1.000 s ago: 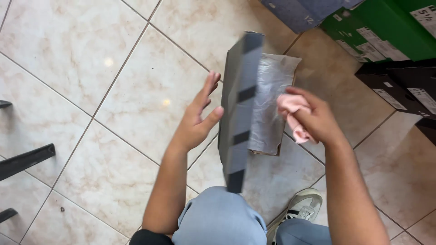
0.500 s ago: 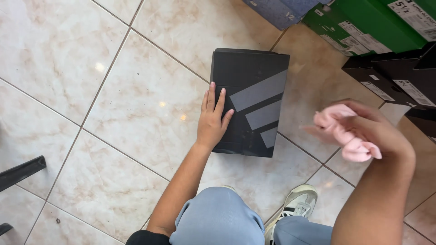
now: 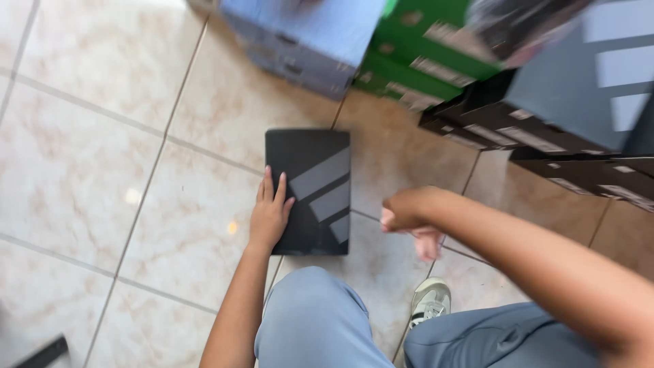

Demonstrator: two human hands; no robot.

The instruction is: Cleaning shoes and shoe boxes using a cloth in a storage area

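Note:
A black shoe box (image 3: 310,187) with grey stripes on its lid lies flat and closed on the tiled floor. My left hand (image 3: 270,212) rests on the box's left edge, fingers spread over the lid. My right hand (image 3: 407,212) hovers to the right of the box, closed around a pink crumpled thing (image 3: 428,240) that hangs below the fist. My knees in blue-grey trousers and a white shoe (image 3: 430,301) show at the bottom.
Stacked shoe boxes stand along the back: a blue box (image 3: 306,37), a green box (image 3: 422,58), and several black boxes (image 3: 538,129) at the right. A dark bar (image 3: 44,353) lies at the bottom left corner. Beige tiles (image 3: 88,177) spread to the left.
The lid went from upright in my hands to flat on the box. My right hand, holding the pink thing, has swung left toward the box. The view has tilted up toward the stacked boxes.

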